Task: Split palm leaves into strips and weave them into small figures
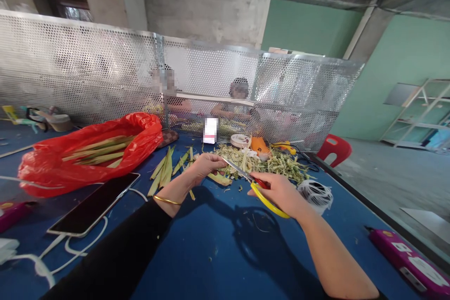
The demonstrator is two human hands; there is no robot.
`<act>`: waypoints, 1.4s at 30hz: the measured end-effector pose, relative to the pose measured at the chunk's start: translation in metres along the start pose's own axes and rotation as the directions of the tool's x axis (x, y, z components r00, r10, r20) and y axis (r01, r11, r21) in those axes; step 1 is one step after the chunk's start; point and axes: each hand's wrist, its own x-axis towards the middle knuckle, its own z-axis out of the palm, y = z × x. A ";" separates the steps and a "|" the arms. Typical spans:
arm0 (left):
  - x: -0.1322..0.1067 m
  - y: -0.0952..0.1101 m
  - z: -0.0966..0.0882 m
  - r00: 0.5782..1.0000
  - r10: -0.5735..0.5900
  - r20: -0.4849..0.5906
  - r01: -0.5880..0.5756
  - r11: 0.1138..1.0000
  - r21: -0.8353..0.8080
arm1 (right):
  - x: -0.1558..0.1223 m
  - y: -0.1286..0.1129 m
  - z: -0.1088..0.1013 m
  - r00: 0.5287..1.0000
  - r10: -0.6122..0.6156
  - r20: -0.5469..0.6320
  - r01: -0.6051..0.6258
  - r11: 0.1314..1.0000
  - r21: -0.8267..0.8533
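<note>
My right hand (281,192) is closed around a pair of scissors (269,202) with yellow and red handles. Their blades point up and left, toward the fingertips of my left hand (208,165). Those fingertips are pinched together right by the blade tips; what they hold, if anything, is too small to make out. A yellowish piece of husk (221,178) shows just under the left fingers. Behind both hands lies a heap of pale green shredded strips (284,163). Several flat dried leaves (166,171) rest on the table left of my left hand.
A red plastic bag (42,164) of long leaves stands at the left, near a tablet-like device (94,206) with white cables. A coil of white cord (315,196) lies right of my right hand. A perforated metal screen (207,68) closes the back, with people behind it.
</note>
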 end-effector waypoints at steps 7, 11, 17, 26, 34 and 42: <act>0.001 0.000 0.001 1.000 -0.030 0.005 0.030 1.000 0.004 | -0.001 -0.001 -0.002 0.998 0.017 0.057 -0.011 0.994 -0.107; 0.002 -0.001 0.001 0.999 -0.044 -0.010 0.044 0.999 -0.024 | 0.000 0.001 -0.003 0.996 0.012 0.083 0.004 0.982 -0.187; -0.001 0.004 0.004 0.995 -0.086 -0.047 0.078 0.984 -0.160 | 0.005 0.010 0.003 0.995 0.079 -0.062 -0.098 0.904 -0.416; -0.013 0.014 0.025 0.982 -0.155 -0.106 0.093 0.893 -0.440 | 0.011 0.036 0.023 0.965 0.227 -0.134 -0.249 0.618 -0.746; -0.032 0.013 0.067 0.970 -0.157 -0.187 0.028 0.833 -0.552 | 0.012 0.026 0.018 0.977 0.138 -0.163 -0.208 0.789 -0.579; -0.061 0.013 0.083 0.959 -0.151 -0.240 -0.001 0.843 -0.537 | 0.008 0.003 0.041 0.967 0.132 -0.220 -0.030 0.909 0.415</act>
